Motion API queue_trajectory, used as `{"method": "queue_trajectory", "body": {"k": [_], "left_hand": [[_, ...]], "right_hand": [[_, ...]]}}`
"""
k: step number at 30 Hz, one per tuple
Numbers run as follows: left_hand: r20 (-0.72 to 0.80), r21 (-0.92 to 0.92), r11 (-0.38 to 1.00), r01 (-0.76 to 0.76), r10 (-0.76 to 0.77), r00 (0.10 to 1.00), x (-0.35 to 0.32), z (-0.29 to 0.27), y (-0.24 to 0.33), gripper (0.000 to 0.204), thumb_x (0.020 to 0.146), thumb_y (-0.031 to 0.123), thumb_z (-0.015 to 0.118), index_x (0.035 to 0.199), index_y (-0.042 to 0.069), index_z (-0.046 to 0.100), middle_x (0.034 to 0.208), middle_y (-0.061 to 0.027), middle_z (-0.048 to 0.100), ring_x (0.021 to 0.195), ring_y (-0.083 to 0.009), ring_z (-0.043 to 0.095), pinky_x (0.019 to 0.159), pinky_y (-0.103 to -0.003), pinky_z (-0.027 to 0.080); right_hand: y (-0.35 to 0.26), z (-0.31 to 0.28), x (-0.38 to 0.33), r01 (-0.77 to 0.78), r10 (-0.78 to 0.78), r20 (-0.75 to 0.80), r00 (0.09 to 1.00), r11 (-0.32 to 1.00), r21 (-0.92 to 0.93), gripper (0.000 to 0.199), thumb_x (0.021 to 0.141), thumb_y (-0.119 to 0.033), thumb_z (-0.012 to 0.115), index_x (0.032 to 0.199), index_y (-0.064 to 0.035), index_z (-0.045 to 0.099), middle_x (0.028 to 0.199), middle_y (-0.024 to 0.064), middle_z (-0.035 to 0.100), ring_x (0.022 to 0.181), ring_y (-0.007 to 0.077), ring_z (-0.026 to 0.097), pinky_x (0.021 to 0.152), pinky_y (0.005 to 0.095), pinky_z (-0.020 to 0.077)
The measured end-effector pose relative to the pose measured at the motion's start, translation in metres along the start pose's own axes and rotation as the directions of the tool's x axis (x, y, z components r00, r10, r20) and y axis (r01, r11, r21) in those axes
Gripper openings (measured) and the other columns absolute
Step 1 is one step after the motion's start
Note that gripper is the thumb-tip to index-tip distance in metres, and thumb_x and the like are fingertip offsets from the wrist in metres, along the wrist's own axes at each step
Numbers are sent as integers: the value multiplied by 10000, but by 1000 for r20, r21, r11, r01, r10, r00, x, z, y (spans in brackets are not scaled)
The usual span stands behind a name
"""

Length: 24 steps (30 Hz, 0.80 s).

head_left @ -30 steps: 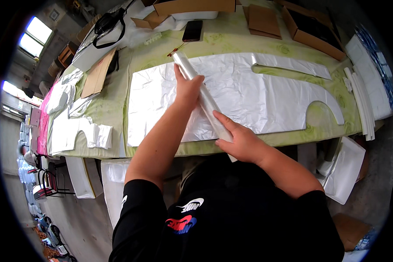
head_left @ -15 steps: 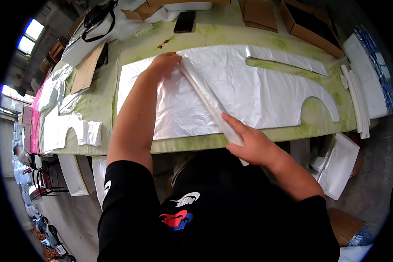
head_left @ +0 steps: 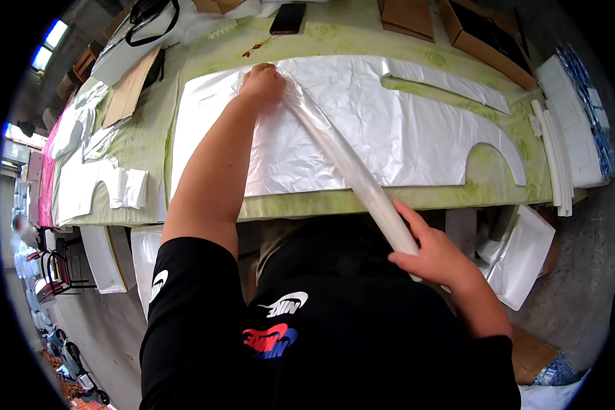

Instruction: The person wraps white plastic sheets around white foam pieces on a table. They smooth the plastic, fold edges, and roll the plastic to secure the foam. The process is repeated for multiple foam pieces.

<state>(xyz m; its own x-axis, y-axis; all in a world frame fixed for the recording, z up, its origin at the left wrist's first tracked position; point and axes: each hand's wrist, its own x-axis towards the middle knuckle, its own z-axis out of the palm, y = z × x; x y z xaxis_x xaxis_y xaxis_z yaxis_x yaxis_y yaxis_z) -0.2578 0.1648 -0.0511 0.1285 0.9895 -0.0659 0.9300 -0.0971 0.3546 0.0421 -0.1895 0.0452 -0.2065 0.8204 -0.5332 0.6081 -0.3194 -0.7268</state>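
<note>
A long strip of thin, whitish folded plastic film (head_left: pixel 345 160) runs diagonally over a flat white plastic apron (head_left: pixel 417 137) with curved cut-outs, spread on the table. My left hand (head_left: pixel 263 85) is closed at the strip's far end, low over the apron's upper edge; its fingertips are partly hidden. The near end is in my right hand (head_left: pixel 434 253), with thumb and fingers around it, past the table's front edge and close to my body. Between the two hands the strip looks straight. The apron lies slightly creased, and its strap-like arms point right.
A green patterned cloth covers the table (head_left: pixel 342 199). White folded pieces (head_left: pixel 109 188) and a flat cardboard piece (head_left: pixel 133 92) lie left. A phone (head_left: pixel 288 18) and an open cardboard box (head_left: pixel 488 41) are at the back. White rolls (head_left: pixel 557 160) stand at the right edge.
My right hand has moved right and toward my body with the strip's near end, and more of the strip shows. The left hand stays at the far end. The view has shifted slightly.
</note>
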Motion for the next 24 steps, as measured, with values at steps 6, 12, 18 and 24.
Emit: {"method": "queue_trajectory", "body": {"k": [6, 12, 18, 24], "left_hand": [[-128, 0, 1000, 21, -21, 992, -6, 5, 8, 454, 947, 345, 521, 1321, 132, 667, 1573, -11, 440, 1442, -316, 388, 1178, -472, 354], [-235, 68, 997, -30, 46, 971, -14, 7, 14, 439, 932, 375, 524, 1236, 100, 682, 1425, -109, 588, 1327, -374, 521, 1090, -490, 453], [-487, -108, 982, -154, 83, 869, -26, 13, 16, 521, 961, 400, 629, 1402, 133, 558, 1504, -128, 488, 1383, -348, 458, 1156, -461, 377], [-281, 25, 719, -695, 672, 685, -124, 31, 44, 813, 921, 366, 736, 1587, 120, 342, 1638, -177, 329, 1532, -398, 254, 1266, -506, 205]], "right_hand": [[67, 4, -71, -132, 129, -35, 991, 987, -93, 883, 828, -249, 790, 1589, -172, 350, 1122, 218, 721, 1009, 366, 719, 909, 397, 552], [143, 39, -132, -140, 173, -119, 978, 961, 240, 692, 831, 23, 739, 1475, -82, 507, 1249, 98, 671, 1139, 202, 651, 980, 317, 507], [207, 60, -176, -172, 296, -210, 932, 869, 463, 697, 726, 114, 733, 1389, -42, 588, 1238, 27, 633, 1092, 138, 606, 968, 272, 481], [176, 34, -165, -162, 259, -350, 900, 945, 283, 659, 725, 6, 746, 1366, -17, 595, 1250, 67, 643, 1149, 167, 605, 984, 316, 487]]}}
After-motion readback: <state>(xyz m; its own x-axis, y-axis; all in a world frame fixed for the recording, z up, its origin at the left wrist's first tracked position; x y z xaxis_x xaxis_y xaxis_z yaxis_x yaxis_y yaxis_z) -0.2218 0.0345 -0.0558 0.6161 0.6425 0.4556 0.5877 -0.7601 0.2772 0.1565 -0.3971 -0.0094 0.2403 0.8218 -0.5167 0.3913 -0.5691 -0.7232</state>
